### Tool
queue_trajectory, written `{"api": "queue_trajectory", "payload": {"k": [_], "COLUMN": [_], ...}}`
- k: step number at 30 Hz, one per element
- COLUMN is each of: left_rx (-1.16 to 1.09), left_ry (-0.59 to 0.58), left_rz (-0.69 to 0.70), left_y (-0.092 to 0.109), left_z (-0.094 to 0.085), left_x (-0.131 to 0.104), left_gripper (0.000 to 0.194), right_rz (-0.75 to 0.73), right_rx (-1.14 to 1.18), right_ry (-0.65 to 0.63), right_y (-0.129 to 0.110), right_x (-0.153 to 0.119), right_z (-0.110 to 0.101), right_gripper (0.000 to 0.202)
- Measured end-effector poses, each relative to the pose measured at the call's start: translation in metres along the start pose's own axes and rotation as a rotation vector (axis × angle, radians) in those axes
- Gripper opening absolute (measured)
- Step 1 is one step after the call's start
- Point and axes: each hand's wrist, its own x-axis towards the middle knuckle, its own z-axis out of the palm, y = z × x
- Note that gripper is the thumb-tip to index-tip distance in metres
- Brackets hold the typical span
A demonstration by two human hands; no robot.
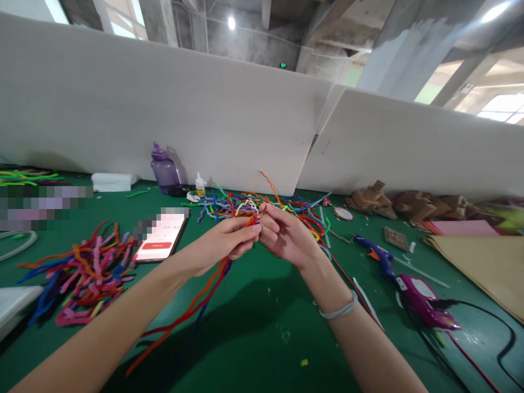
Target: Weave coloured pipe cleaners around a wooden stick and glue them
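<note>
My left hand (239, 237) is closed around a small bundle of fuzzy pipe cleaners (219, 273). Their orange, red and dark blue tails hang down toward me above the green table. Right against its fingertips, my right hand (284, 232) has its fingers curled and pressed together near the upper end of the bundle. What those fingers pinch is too small and covered to make out. Behind both hands lies a tangled pile of many-coloured pipe cleaners (221, 204), partly hidden by them.
Another pipe-cleaner heap (98, 262) lies left, beside a lit phone (161, 234). A purple bottle (165, 169) and small glue bottle (200, 185) stand by the white partition (164, 103). On the right are a corded glue gun (426, 300), brown cardboard pieces (372, 199) and tan paper (483, 262).
</note>
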Motion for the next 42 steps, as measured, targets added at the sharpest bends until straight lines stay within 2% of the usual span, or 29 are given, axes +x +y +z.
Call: {"api": "queue_trajectory", "payload": {"k": [7,17,29,37,42], "left_rx": [0.198,0.241,0.246,0.245,0.273], "left_ry": [0.168,0.074,0.090,0.054,0.110], "left_rz": [-0.019,0.032,0.045,0.056,0.025], "left_y": [-0.004,0.004,0.005,0.008,0.007], "left_z": [0.006,0.003,0.005,0.002,0.005], "left_x": [0.003,-0.002,-0.002,-0.004,-0.002], "left_gripper": [0.032,0.028,0.031,0.030,0.031], "right_rz": [-0.085,-0.095,-0.153,-0.157,-0.167], "right_rx": [-0.163,-0.159,-0.230,-0.258,-0.286], "right_ry": [0.050,0.003,0.004,0.010,0.027], "right_y": [0.001,0.002,0.001,0.002,0.003], "right_x": [-0.003,-0.005,-0.006,-0.008,-0.009], "right_z": [0.011,0.014,0.019,0.021,0.022], "right_gripper": [0.013,0.013,0.013,0.010,0.009]}}
